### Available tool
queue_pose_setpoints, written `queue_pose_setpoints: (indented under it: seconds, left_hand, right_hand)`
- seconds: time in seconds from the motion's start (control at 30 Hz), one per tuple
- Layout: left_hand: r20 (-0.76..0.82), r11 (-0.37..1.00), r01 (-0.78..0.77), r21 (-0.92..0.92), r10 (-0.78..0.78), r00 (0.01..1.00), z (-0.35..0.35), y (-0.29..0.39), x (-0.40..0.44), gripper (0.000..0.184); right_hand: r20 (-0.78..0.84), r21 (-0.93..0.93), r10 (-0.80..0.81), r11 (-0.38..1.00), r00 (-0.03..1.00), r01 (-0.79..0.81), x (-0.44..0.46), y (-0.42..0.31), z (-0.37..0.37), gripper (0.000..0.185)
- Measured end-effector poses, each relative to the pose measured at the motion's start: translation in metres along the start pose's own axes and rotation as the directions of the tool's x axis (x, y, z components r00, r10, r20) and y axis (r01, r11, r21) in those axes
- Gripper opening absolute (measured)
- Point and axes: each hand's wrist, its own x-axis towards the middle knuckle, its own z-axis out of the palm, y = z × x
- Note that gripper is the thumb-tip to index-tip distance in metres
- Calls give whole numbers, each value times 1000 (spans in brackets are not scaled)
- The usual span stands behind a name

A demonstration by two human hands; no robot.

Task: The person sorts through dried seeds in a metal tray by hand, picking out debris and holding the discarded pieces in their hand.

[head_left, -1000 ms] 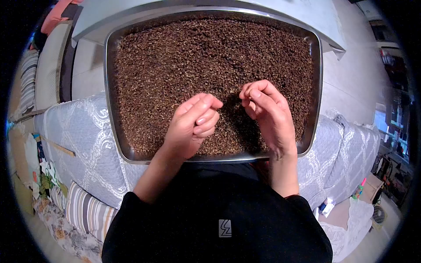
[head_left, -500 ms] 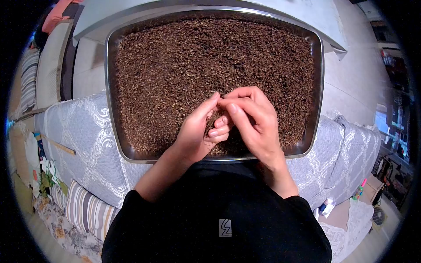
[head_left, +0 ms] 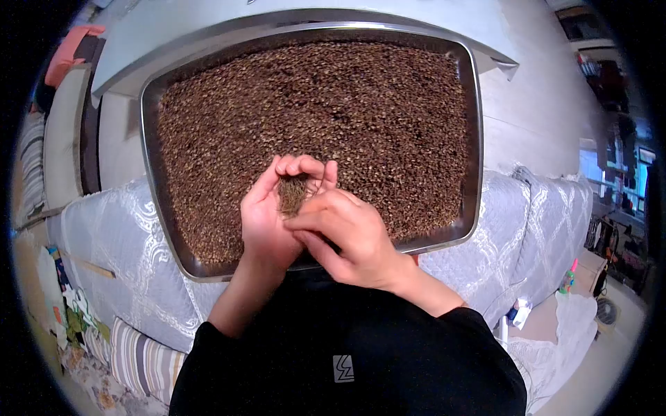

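Note:
A large metal tray (head_left: 477,159) is filled with small brown, husk-like pieces (head_left: 312,104). Over its near part, my left hand (head_left: 270,222) is cupped palm up, fingers curled round a small clump of fine greenish-brown bits (head_left: 294,193). My right hand (head_left: 350,236) comes in from the right with thumb and fingers pinched at the lower edge of the clump, touching the left palm. Whatever lies between those fingertips is too small to make out.
Behind the tray stands a white table (head_left: 291,10). A grey-blue patterned quilted cover (head_left: 114,236) lies on both sides of the tray. At lower left is a striped cushion (head_left: 142,357); at right, a white lace cloth (head_left: 565,347) with small items nearby.
Both hands have shifted left in view. My left hand has turned so its palm and the clump show; my right fingers have moved down to the palm. The tray also appears further left.

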Motion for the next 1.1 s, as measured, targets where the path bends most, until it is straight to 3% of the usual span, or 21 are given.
queue_pose_setpoints:
  seconds: [0.03, 0.07, 0.17, 0.23, 0.3, 0.33, 0.43, 0.47, 0.57, 0.7, 0.77, 0.83, 0.93, 1.0, 1.07, 1.1]
  left_hand:
    - [-7, 995, -32, 92, 33, 999, 0, -4, -1, 23]
    - [25, 998, -4, 59, 3, 1000, -5, -3, 0, 24]
    - [-73, 990, -26, 137, 36, 997, -15, 6, -5, 23]
    - [-20, 993, 53, -105, -56, 998, -17, 12, -7, 21]
    - [107, 927, 165, -337, -136, 985, -11, 14, -12, 20]
    - [122, 938, 165, -304, -133, 984, -9, 13, -13, 23]
    - [112, 992, 123, -1, -122, 986, -7, 7, -16, 25]
    - [109, 992, 123, 1, -122, 986, -14, 6, -16, 27]
    - [86, 993, 60, 104, -69, 994, -20, 9, -16, 27]
    - [148, 988, 75, 135, -95, 984, -18, 11, -20, 27]
    - [188, 989, 105, 101, -123, 975, -12, 9, -22, 27]
    - [157, 986, 29, 163, -55, 986, -15, 6, -20, 26]
    - [108, 938, -88, 336, 55, 993, -28, 5, -18, 25]
    - [120, 998, 48, 27, -51, 991, -27, 5, -17, 24]
    - [117, 995, 89, 55, -95, 989, -25, 7, -15, 24]
    - [115, 992, 104, 68, -112, 987, -25, 8, -16, 23]
  right_hand:
    - [-25, -30, -34, 999, 999, 33, 2, 2, 2, 19]
    - [-31, -37, -43, 998, 999, 42, 3, 2, 0, 20]
    - [-14, -8, -23, 1000, 1000, 23, 5, -2, -12, 21]
    - [-66, -65, -32, 997, 997, 28, 2, 2, -25, 17]
    - [-197, -153, 79, 982, 977, -110, -6, 12, -30, 16]
    - [-196, -57, 253, 962, 947, -269, -6, 7, -29, 18]
    - [48, 241, 450, 861, 891, -448, -15, 5, -21, 21]
    - [83, 412, 573, 725, 815, -552, -23, 6, -11, 21]
    - [17, 279, 555, 796, 831, -537, -25, 3, -7, 20]
    - [-73, 224, 411, 895, 909, -387, -21, -1, 2, 19]
    - [-146, 270, 425, 886, 894, -377, -21, -5, 11, 21]
    - [-239, 264, 387, 909, 891, -324, -21, -8, 16, 22]
    - [-295, 52, 192, 981, 936, -185, -16, -8, 14, 29]
    - [-236, -25, 84, 995, 968, -93, -12, -10, 8, 35]
    - [-198, -30, 2, 1000, 980, -8, -10, -11, -2, 40]
    - [-215, -95, -37, 995, 976, 17, -6, -14, -11, 30]
